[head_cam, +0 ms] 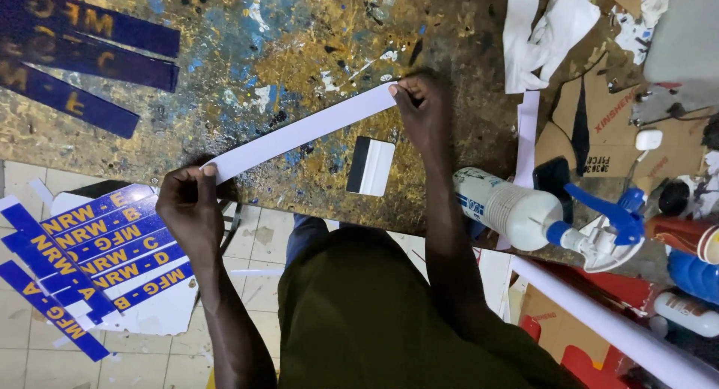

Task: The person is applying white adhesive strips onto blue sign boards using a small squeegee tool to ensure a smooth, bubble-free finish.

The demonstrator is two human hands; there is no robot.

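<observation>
I see a long white strip [303,131] stretched slantwise across the paint-spattered table [247,59], running from near left up to far right. My left hand [191,205] sits at the near left end, at the table's edge, fingers curled closed with the thumb pressed on the strip's corner, so it has that end pinched. My right hand [423,108] is at the far right end, fingertips closed down on the other corner, the forearm reaching back toward my body. The strip lies flat between the two hands, held at both ends. Just near of the strip, right of its middle, lies a small squeegee [371,166] with a dark edge, not touching either hand. To the right of my right forearm a white spray bottle [509,209] with a blue trigger lies on its side. On the far left of the table lie dark blue strips [90,56] with yellow lettering, and more blue lettered strips [97,247] lie below the table edge on the near left. Crumpled white paper [543,29] sits at the far right.
</observation>
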